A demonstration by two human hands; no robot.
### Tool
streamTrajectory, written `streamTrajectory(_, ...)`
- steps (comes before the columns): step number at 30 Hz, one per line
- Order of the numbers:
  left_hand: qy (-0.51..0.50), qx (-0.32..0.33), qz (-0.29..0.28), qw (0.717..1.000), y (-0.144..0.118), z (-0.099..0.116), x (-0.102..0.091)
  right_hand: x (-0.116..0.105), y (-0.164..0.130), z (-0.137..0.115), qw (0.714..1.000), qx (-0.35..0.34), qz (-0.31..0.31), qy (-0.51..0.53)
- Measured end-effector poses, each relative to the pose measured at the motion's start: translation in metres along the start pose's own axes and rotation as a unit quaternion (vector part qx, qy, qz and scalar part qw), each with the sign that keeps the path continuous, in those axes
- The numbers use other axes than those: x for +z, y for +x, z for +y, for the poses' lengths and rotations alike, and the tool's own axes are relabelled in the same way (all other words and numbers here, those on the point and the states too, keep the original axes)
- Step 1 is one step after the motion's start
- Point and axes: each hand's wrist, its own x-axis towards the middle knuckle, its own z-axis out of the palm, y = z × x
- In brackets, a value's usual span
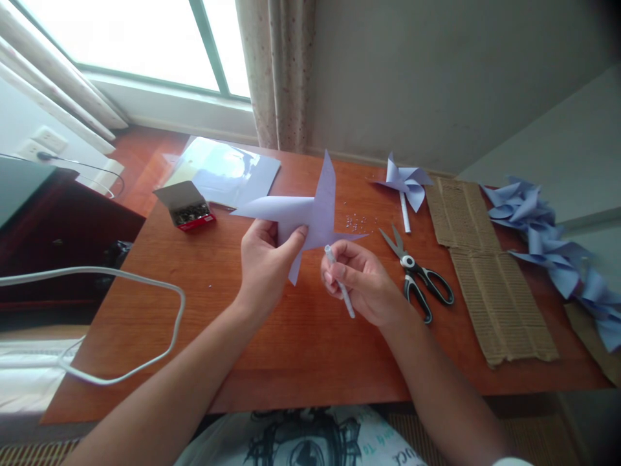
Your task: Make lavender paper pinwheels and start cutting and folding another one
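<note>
I see my left hand point(264, 259) pinching the folded lilac paper pinwheel point(310, 213) near its centre, thumb in front and fingers behind, so the four blades stay gathered and the hub faces me above the reddish wooden table point(301, 349). My right hand point(361, 281) is closed around a thin white plastic stick point(339, 281), held like a pencil with its upper end just below the hub — close enough to line the two up, though I cannot tell whether they touch. The black-and-white scissors point(420, 275) lie just right of that hand, within reach. A finished lilac pinwheel on its stick point(406, 184) rests farther back, beside strips of brown corrugated cardboard point(490, 278). More lilac pinwheels point(553, 246) are piled at the right edge, out of the working space. A small open box of pins point(189, 207) sits to the left — near the lilac paper sheets point(228, 168).
</note>
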Motion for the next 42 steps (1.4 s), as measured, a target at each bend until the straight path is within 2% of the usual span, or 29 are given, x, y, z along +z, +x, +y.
streamTrajectory(10, -0.005, 0.004, -0.003, 1.000, -0.0004, -0.0014, 0.0003, -0.0007, -0.0006, 0.0010, 1.000, 0.006, 0.026, 0.001)
streamTrajectory(16, 0.001, 0.001, -0.007, 1.000, -0.0020, -0.0001, 0.0014, -0.0022, 0.0015, 0.0020, 0.998, -0.016, 0.051, -0.017)
streamTrajectory(22, 0.005, 0.003, -0.009, 1.000, -0.0024, 0.0004, 0.0018, -0.0008, 0.0017, 0.0014, 0.998, 0.016, 0.057, -0.036)
streamTrajectory(29, 0.014, -0.004, -0.004, 1.000, -0.0025, -0.0006, 0.0034, -0.0041, 0.0020, 0.0015, 0.997, -0.022, 0.067, -0.023)
streamTrajectory(38, 0.005, -0.002, -0.007, 1.000, -0.0034, -0.0010, 0.0041, -0.0001, 0.0019, 0.0001, 0.998, -0.012, 0.068, 0.002)
streamTrajectory(42, 0.014, 0.004, -0.009, 1.000, -0.0035, -0.0017, 0.0037, 0.0020, 0.0019, 0.0002, 0.996, -0.027, 0.089, -0.008)
